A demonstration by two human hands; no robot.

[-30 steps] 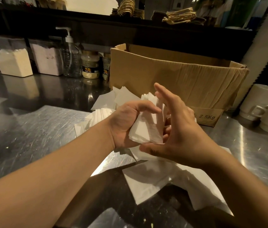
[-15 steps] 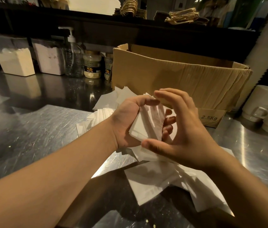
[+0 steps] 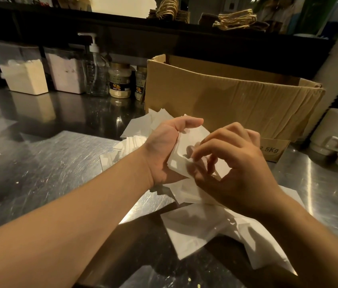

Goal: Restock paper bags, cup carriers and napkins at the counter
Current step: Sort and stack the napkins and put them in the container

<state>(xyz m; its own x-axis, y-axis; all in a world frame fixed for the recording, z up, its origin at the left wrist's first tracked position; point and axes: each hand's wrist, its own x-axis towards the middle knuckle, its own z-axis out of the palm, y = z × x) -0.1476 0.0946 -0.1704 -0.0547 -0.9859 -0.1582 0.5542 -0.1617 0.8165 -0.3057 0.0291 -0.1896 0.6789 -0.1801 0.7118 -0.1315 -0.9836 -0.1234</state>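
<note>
**Your right hand has come down onto the napkins**

A second ago your right hand (image 3: 234,169) was held up beside the stack with its fingers straight and spread. Now those fingers have curled over and their tips touch the top napkin. It looks like you are picking at one sheet, but I cannot tell if you have it pinched yet.

Your left hand (image 3: 164,152) has not let go. It still holds the stack of napkins (image 3: 186,150) just above the counter (image 3: 49,163), thumb on top and the other fingers hidden under the paper.

More napkins lie loose on the counter: a pile (image 3: 135,142) behind your left wrist and some big flat sheets (image 3: 201,227) under your right arm. The box (image 3: 226,100) stands open just behind your hands.

I think you are tidying the stack or peeling a sheet off it. The napkins are not put away yet, and no paper bags or cup carriers show near your hands, so most of the job is left.
</note>
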